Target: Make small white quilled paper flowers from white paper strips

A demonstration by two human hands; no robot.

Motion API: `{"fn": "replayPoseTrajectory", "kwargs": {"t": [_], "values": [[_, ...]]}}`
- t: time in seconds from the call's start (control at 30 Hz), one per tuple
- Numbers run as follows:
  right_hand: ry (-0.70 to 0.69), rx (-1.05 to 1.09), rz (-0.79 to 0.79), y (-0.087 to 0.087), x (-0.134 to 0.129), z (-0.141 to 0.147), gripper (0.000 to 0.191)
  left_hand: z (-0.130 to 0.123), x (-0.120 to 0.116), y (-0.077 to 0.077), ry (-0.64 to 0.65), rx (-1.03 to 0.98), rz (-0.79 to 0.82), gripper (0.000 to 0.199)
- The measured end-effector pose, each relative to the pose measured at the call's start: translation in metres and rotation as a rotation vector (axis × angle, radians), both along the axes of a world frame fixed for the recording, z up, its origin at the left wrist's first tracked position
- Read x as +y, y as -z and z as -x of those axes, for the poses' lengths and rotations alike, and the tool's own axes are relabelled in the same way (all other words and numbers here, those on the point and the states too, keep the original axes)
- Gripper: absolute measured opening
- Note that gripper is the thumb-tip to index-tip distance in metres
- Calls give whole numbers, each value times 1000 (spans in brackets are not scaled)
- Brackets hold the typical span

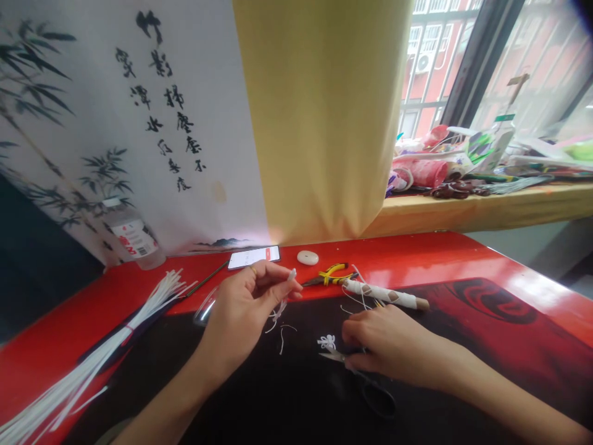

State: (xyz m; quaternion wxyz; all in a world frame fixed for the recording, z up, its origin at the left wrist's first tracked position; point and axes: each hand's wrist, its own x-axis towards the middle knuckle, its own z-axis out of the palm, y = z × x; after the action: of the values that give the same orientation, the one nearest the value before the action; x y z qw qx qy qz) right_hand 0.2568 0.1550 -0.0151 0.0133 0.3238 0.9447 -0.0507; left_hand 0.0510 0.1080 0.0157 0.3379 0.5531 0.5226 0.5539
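Between the thumb and index finger of my left hand (248, 300) is a small white knotted cord piece (293, 274), pinched with its tip showing. Thin cord ends (277, 316) hang below those fingers. My right hand (389, 340) is low over the mat, its thumb and curled fingers at the pivot of a pair of scissors (333, 355). The blades point left and the black handles lie below the hand. Just above the blades rests a white flower-shaped cord knot (327, 342). A short loose cord snippet (281, 340) lies between my hands.
Beyond my right hand are a stick wound with white cord (382, 293) and yellow-handled pliers (331, 274). A pale oval stone-like disc (307, 258) and a phone (254, 257) lie farther back. At left are a bundle of white strips (134, 324) and a bottle (132, 238).
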Motion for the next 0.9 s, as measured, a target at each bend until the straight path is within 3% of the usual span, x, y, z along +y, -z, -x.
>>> {"fn": "replayPoseTrajectory", "kwargs": {"t": [0.23, 0.4, 0.57, 0.63, 0.77, 0.9], "values": [[-57, -125, -50, 13, -5, -1, 34, -2, 1, -1, 36, -163, 11, 11], [-89, -139, -76, 17, -11, -1, 9, 6, 7, -2, 52, -324, 57, 10], [-171, -48, 122, 3, -10, -2, 11, 6, 9, -1, 34, -337, 100, 12], [-76, -38, 67, -4, -2, -6, 7, 4, 7, -1, 29, -335, 131, 13], [286, -90, -222, -11, 29, -21, 12, 2, 6, -2, 70, -390, 159, 14], [441, -147, -265, -14, 56, -42, 20, 2, 8, 1, 113, -422, 183, 13]]}}
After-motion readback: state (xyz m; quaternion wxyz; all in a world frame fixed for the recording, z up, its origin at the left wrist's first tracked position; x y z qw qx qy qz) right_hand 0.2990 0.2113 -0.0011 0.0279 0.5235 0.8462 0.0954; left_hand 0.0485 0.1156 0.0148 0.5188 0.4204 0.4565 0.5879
